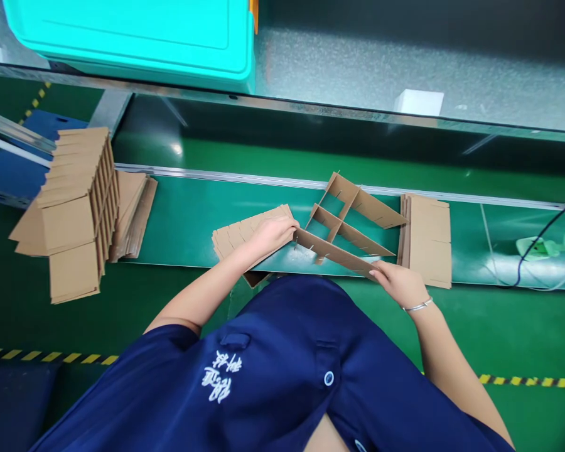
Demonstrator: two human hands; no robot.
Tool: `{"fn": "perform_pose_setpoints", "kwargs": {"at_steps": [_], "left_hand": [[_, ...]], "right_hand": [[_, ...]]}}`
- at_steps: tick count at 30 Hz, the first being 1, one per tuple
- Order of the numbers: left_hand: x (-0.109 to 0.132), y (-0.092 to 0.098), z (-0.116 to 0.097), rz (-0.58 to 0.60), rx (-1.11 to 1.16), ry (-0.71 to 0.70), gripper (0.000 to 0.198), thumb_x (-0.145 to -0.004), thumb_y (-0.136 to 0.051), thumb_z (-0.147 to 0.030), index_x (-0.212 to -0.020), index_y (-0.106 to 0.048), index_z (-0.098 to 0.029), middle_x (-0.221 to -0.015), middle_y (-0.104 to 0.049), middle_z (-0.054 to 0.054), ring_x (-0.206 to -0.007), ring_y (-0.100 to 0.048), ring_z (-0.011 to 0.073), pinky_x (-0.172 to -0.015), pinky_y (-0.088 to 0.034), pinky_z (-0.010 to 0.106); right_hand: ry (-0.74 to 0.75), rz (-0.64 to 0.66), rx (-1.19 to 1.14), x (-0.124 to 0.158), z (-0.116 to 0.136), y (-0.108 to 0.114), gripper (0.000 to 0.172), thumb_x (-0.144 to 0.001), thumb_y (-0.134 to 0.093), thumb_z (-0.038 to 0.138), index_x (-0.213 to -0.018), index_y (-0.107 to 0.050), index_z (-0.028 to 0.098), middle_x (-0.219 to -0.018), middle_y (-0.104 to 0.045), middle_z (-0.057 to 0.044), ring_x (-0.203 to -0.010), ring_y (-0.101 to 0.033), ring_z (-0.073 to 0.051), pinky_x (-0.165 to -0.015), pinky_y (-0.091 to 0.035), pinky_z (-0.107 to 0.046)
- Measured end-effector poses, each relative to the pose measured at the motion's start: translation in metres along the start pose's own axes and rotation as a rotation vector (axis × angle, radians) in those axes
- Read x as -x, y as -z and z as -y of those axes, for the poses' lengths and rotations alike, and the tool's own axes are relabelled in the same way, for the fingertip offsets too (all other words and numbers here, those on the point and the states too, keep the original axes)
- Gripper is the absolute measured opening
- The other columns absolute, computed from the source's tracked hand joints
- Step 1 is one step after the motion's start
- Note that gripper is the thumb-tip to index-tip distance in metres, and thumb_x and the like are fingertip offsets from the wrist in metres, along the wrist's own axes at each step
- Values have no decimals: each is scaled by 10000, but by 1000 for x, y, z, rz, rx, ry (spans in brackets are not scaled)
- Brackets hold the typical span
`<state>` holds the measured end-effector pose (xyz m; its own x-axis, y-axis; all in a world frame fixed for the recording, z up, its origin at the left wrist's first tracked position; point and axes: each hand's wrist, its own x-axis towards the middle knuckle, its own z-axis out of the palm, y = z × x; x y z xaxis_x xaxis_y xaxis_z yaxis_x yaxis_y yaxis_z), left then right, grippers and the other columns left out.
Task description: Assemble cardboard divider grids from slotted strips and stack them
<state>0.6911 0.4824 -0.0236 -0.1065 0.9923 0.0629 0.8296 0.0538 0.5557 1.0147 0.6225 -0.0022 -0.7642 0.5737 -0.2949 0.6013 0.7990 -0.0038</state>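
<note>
Left hand [275, 233] and right hand [399, 282] pinch the near strip [336, 254] of the divider [327, 217] at opposite ends; keep it square.

The divider [334, 252] is matt cardboard, apparently smooth

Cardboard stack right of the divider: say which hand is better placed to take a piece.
Probably the right hand: it holds the divider by its right end, close to that stack, while the left hand is at the left end, farther away.
</note>
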Motion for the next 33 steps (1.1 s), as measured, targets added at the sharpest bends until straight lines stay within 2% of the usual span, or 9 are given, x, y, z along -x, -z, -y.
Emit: {"fn": "perform_pose_setpoints", "kwargs": {"at_steps": [7, 15, 21, 33], "left_hand": [[1, -12, 9, -25, 30, 17, 276, -875, -365, -216, -980, -620, -196, -989, -663, 39, -933, -593, 174, -827, -454, 293], [-5, -14, 4, -18, 37, 36, 257, -866, -379, -209, -940, -625, -195, -973, -671, 32, -918, -602, 177, -796, -461, 288], [-3, -16, 10, 1, 13, 71, 264, -867, -375, -192, -968, -619, -195, -1009, -667, 29, -953, -593, 183, -834, -450, 300], [-2, -21, 16, -7, 1, 106, 260, -866, -380, -204, -941, -628, -188, -982, -667, 40, -923, -596, 188, -795, -461, 300]], "right_hand": [[-1, -12, -14, 1, 5, -8, 294, -916, -375, 383, -982, -626, 245, -872, -711, -38, -748, -640, -166, -492, -311, -224], [-30, 8, 4, 5, 7, -7, 281, -909, -387, 384, -974, -625, 249, -856, -706, -26, -736, -638, -161, -485, -310, -232], [-28, 42, 19, 3, 12, -8, 277, -908, -392, 386, -996, -620, 255, -870, -705, -29, -745, -641, -164, -483, -304, -236], [-32, 90, 37, -1, 22, -10, 271, -920, -376, 381, -944, -606, 239, -847, -705, -38, -736, -637, -162, -491, -280, -226]]}}
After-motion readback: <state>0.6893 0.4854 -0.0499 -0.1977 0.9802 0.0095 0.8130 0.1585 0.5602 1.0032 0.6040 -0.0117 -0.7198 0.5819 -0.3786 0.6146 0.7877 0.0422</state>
